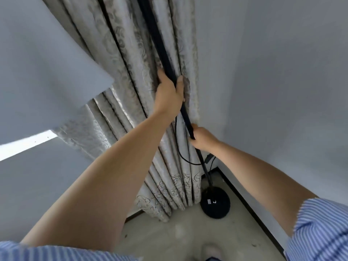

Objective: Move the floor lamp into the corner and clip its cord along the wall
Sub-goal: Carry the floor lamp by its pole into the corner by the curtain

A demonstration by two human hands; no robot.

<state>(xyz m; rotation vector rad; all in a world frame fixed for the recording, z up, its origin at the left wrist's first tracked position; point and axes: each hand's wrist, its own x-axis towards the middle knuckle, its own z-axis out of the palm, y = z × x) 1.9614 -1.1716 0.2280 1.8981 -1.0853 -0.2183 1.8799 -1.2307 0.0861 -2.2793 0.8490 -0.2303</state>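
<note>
A black floor lamp stands in the corner, its thin pole [153,27] rising in front of the patterned curtain. Its round black base [215,202] rests on the floor next to the curtain hem. My left hand [169,91] is wrapped around the pole at mid height. My right hand [202,137] grips the pole lower down. A thin black cord [181,157] hangs in a loop beside the pole and runs to a small black box [208,159] near the right wall. The lamp head is out of view above.
A grey patterned curtain [124,59] hangs in folds to the floor. Grey walls [282,72] meet at the corner on the right, with a dark skirting strip [244,200] along the pale floor [169,232]. A grey wall panel [37,72] juts in at left.
</note>
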